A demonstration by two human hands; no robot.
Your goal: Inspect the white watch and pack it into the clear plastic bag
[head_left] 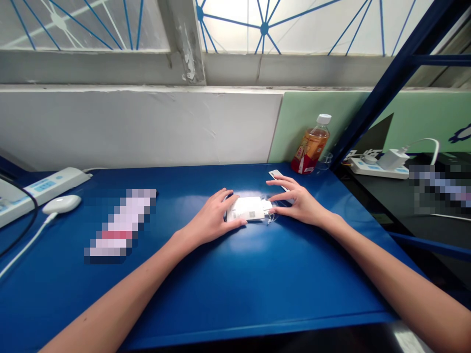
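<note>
A small white package (246, 208) in clear plastic lies on the blue table (235, 274), with a dark square code on its face. My left hand (213, 215) grips its left end, thumb along the near edge and fingers over the far side. At the right end my right hand (294, 200) has its thumb and index finger at the crinkled clear plastic (270, 211), the other fingers spread. Partly behind that hand lies a flat white item (275, 174).
A drink bottle (312, 144) stands at the back right beside a small clear object (325, 161). On the left are a power strip (44, 189), a white cabled device (62, 204) and a blurred-out flat object (123, 223). A blue metal post (386, 78) rises at right.
</note>
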